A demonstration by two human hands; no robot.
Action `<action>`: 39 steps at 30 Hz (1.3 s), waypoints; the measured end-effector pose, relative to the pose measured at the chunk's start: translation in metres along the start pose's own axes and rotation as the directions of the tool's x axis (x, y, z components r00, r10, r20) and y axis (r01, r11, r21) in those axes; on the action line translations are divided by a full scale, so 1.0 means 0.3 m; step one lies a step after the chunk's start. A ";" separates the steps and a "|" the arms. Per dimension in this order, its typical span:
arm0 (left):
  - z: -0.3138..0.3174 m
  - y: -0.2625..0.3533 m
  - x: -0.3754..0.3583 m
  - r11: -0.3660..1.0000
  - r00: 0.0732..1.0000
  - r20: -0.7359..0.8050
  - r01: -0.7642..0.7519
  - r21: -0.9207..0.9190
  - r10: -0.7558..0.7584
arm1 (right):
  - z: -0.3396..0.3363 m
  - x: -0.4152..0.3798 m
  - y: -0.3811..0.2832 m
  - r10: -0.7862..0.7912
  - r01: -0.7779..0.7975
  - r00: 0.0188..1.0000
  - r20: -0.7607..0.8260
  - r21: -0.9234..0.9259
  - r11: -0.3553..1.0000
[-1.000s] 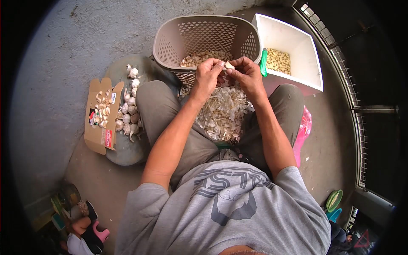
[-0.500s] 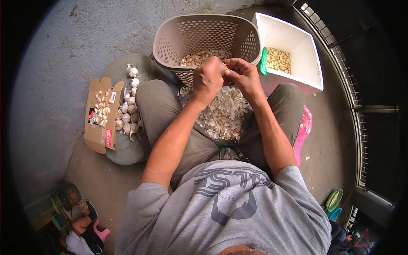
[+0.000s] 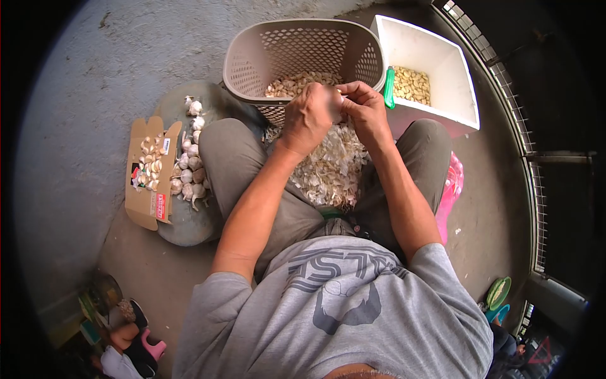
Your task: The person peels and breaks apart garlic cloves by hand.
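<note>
My left hand (image 3: 308, 118) and my right hand (image 3: 366, 112) meet over the near rim of a brown perforated basket (image 3: 243, 69). Both are closed, thumbs and fingers pinched together. A blur over the left fingertips hides whatever small thing is between them. Garlic cloves (image 3: 297, 84) lie in the bottom of the basket. Below the hands, between my knees, is a heap of papery garlic skins (image 3: 328, 167). A white foam box (image 3: 451, 82) to the right holds peeled cloves (image 3: 411, 86), and something with a green handle (image 3: 389, 88) rests at its near left edge.
To my left, whole garlic bulbs (image 3: 192, 161) and an opened cardboard box (image 3: 144, 205) with cloves sit on a round grey surface (image 3: 180, 234). A pink bag (image 3: 449, 196) is beside my right knee. Another person's leg (image 3: 129, 335) shows at lower left; a green basin (image 3: 499, 294) stands lower right.
Both hands stay together at the basket rim, with small shifts of the fingers. The whole view has moved slightly. Nothing has visibly been put down or picked up.
</note>
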State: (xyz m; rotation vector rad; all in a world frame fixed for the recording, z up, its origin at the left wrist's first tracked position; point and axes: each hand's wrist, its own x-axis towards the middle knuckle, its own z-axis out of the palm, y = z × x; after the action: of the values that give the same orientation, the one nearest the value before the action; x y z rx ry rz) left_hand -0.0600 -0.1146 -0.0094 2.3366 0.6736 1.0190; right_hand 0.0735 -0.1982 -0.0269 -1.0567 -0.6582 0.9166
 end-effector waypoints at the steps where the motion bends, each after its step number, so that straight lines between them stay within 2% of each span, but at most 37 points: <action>1: 0.001 -0.006 -0.002 1.000 0.999 0.030 0.022 0.015 -0.022 | -0.002 0.003 -0.002 -0.002 0.002 1.000 -0.003 0.038 0.999; 4: 0.007 -0.036 -0.020 0.991 0.975 0.217 -0.077 0.105 0.053 | -0.010 0.008 -0.018 -0.004 0.005 1.000 -0.009 0.134 0.991; 7: 0.016 -0.042 -0.041 0.982 0.936 0.351 -0.087 0.169 0.022 | -0.025 0.008 -0.035 0.027 -0.024 0.999 -0.017 0.129 0.991; 10: 0.007 -0.020 -0.026 0.999 0.980 0.200 -0.021 0.025 0.016 | -0.036 0.015 -0.041 0.068 -0.068 0.998 -0.006 0.067 0.995; 13: -0.014 0.002 0.002 0.954 0.993 0.063 0.113 -0.278 -0.099 | -0.036 0.011 -0.053 0.075 -0.074 0.997 0.020 -0.060 0.995; 14: -0.009 -0.012 -0.001 0.887 0.970 0.118 0.243 -0.394 -0.213 | -0.034 0.008 -0.058 0.081 -0.078 0.996 0.024 -0.094 0.993; 17: -0.004 -0.042 -0.004 0.873 0.974 0.134 0.225 -0.434 -0.184 | -0.033 0.011 -0.042 0.073 -0.058 0.993 0.088 -0.158 0.986; 21: -0.008 -0.051 -0.007 0.885 0.958 0.204 0.266 -0.381 -0.200 | -0.026 0.014 -0.024 0.055 -0.016 0.986 0.157 -0.240 0.971; 26: -0.008 -0.041 -0.007 0.872 0.946 0.201 0.313 -0.376 -0.253 | -0.017 0.001 -0.033 0.088 -0.059 0.989 0.121 -0.226 0.972; 29: -0.011 -0.039 -0.009 0.980 0.992 0.078 0.110 -0.168 -0.098 | -0.021 0.004 -0.040 0.058 -0.042 0.994 0.094 -0.173 0.984; 32: -0.022 -0.019 -0.014 0.977 0.991 0.110 0.101 -0.190 -0.081 | -0.032 0.008 -0.049 0.032 -0.016 0.996 0.086 -0.189 0.982; 35: -0.030 0.007 -0.004 0.946 0.986 0.098 0.155 -0.286 -0.132 | -0.037 0.010 -0.050 0.008 0.016 0.995 0.096 -0.249 0.968; 39: -0.025 -0.012 -0.004 0.976 0.998 0.058 0.013 -0.216 -0.001 | -0.031 0.012 -0.039 -0.106 0.157 0.981 0.163 -0.347 0.925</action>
State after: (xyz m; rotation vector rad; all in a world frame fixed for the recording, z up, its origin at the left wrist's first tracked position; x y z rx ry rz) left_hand -0.0673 -0.1107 -0.0078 2.1635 0.5201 0.9668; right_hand 0.0866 -0.2013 -0.0193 -1.2597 -1.0323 0.7740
